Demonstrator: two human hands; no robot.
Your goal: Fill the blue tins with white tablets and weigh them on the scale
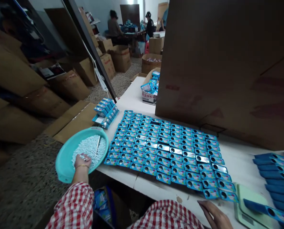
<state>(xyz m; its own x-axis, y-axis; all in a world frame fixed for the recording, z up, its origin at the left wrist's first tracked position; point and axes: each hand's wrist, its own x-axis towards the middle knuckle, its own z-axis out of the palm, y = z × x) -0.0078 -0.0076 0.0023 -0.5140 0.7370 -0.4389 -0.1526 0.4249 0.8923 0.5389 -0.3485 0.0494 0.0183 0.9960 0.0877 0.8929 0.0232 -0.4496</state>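
My left hand (82, 162) is in a turquoise basin (64, 159), its fingers curled around some of the small white pellets (90, 146) that fill it. A slim metal utensil (97, 146) leans among the pellets. My right hand (213, 214) lies at the table's front edge with its fingers stretched out, holding nothing. It is just left of a pale green scale (242, 210), on which a blue box (266, 211) with a round hole lies. Between my hands, rows of upright blue boxes (163, 152) with dark round holes stand packed together on the white table (132, 181).
A large cardboard sheet (223, 70) stands behind the rows. More blue boxes (275, 171) lie at right. A display tray (106, 116) and a carton of blue packs (149, 97) sit further back. Cartons (119, 58) crowd the floor; several people work at the back.
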